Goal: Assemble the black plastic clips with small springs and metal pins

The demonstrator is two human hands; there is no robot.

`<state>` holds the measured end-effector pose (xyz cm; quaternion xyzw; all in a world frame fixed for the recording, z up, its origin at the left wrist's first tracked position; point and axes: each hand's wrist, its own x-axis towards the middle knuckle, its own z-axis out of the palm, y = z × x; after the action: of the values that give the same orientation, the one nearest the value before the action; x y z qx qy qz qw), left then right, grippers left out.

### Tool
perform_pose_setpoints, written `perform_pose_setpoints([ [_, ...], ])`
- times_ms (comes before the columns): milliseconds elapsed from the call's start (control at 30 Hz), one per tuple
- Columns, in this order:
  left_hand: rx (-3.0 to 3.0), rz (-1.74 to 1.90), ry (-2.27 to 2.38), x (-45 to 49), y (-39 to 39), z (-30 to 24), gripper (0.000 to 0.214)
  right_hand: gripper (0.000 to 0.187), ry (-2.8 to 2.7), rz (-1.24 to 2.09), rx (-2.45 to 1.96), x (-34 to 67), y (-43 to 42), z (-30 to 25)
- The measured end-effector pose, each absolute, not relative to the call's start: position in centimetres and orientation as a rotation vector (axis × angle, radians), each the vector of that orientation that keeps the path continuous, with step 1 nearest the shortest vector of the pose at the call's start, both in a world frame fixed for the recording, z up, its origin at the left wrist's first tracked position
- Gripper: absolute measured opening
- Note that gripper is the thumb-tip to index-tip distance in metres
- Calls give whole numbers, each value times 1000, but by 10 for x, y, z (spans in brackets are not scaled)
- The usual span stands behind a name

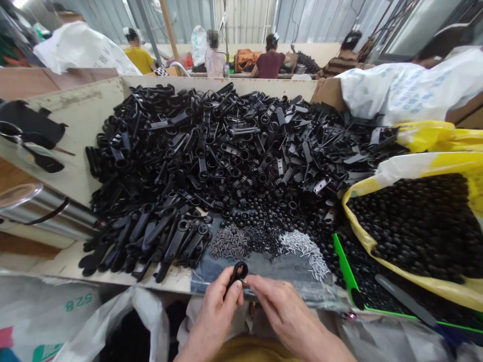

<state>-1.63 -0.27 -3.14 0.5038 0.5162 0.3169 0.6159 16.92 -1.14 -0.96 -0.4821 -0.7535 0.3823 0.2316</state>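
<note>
In the head view my left hand [219,306] is closed around a black plastic ring-ended part [239,269], its ring standing up above my fingers. Against the side of that ring, the fingertips of my right hand [281,304] are pinched together; whatever is between them is too small to make out. Just beyond my hands, on a dark mat [260,271], lie a heap of small brownish-grey pieces [229,241], tiny black pieces [262,239] and silvery pins [304,249]. Long black ring-ended handles [175,246] lie in a row to the left.
A large heap of black plastic parts [211,130] fills the bench behind. On the right is a yellow-white sack [358,196] of black balls, beside a green-edged tray [344,269]. A steel flask [49,208] leans at left. Several people sit at the far bench.
</note>
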Motion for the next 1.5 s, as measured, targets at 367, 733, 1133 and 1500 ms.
perform_pose_setpoints([
  [367, 1325, 757, 1464, -6, -6, -32, 42, 27, -2362, 1044, -1700, 159, 0, 14],
  [733, 1014, 756, 1255, -10, -2, -34, 48, 31, -2084, 1092, -1554, 167, -10, -2],
  [1133, 983, 823, 1277, -12, -6, -56, 51, 29, -2146, 1126, -1572, 164, -1, 7],
  [1500, 996, 800, 1309, -11, -6, -48, 51, 29, -2170, 1134, -1545, 164, 0, 4],
])
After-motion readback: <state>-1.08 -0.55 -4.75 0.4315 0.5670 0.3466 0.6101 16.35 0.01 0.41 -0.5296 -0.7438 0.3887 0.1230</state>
